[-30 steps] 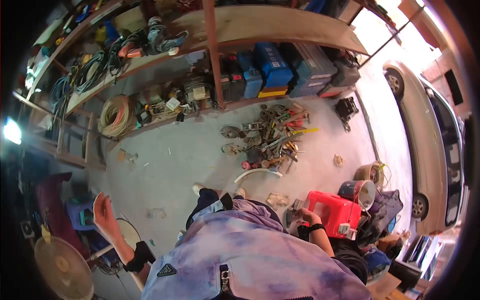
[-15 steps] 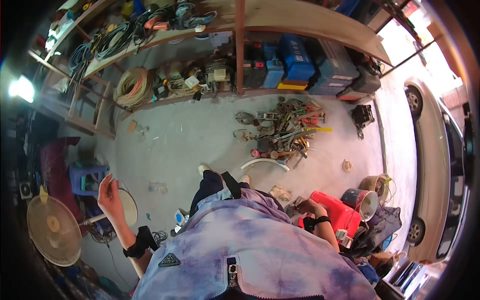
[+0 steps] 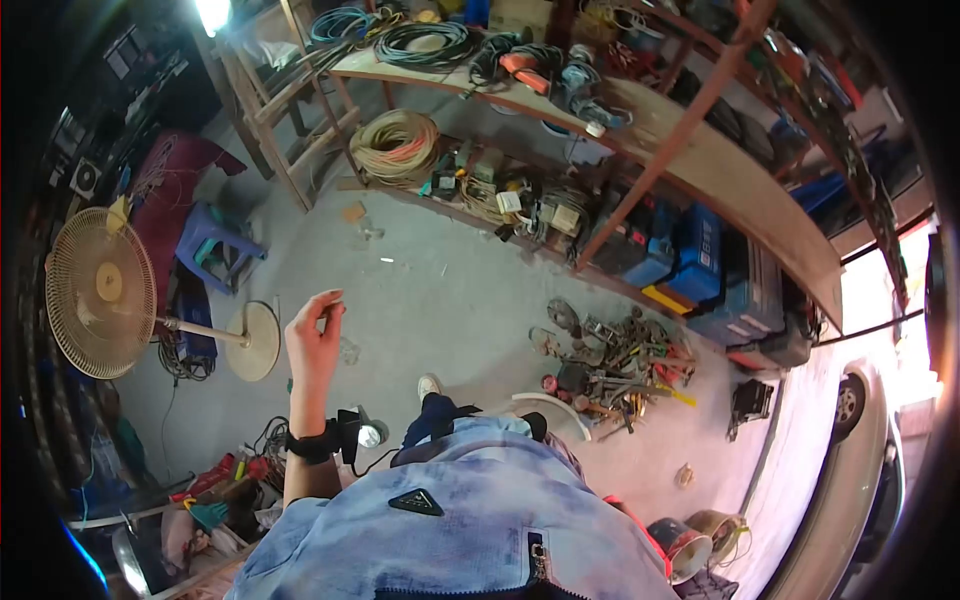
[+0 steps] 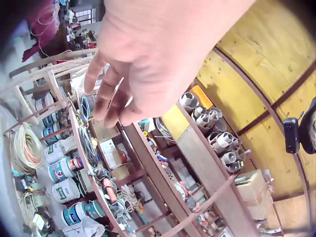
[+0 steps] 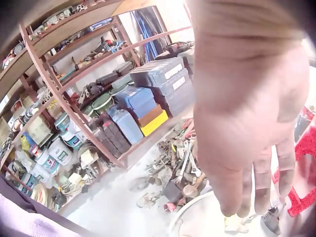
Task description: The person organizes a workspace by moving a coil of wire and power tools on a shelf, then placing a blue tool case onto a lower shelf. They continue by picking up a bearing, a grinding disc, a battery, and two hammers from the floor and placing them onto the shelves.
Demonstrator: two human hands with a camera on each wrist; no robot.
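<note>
My left hand (image 3: 315,345) is raised in front of my body with its fingers loosely bent and nothing in them. In the left wrist view its fingers hang relaxed in the air, overlapping the shelves behind. My right hand (image 5: 252,128) shows only in the right wrist view; my body hides it from the head view. Its fingers point down, fairly straight, and no thing shows in its palm. Beyond its fingertips lies a small dark object (image 5: 270,219), with a red case (image 5: 302,170) beside it. A pile of metal tools (image 3: 625,370) lies on the floor ahead.
Wooden shelves (image 3: 640,115) carry cable coils, power tools and blue cases (image 3: 697,255). At the left stand a fan (image 3: 100,290) and a blue stool (image 3: 215,245). Buckets (image 3: 680,550) are at the lower right, and a car (image 3: 840,500) is parked beyond. A curved white strip (image 3: 555,405) lies near the tools.
The head view has swung left, bringing the fan and the left-hand shelves further in. My right hand, earlier beside the red case holding a dark tool, has left the head view. My left hand stays raised.
</note>
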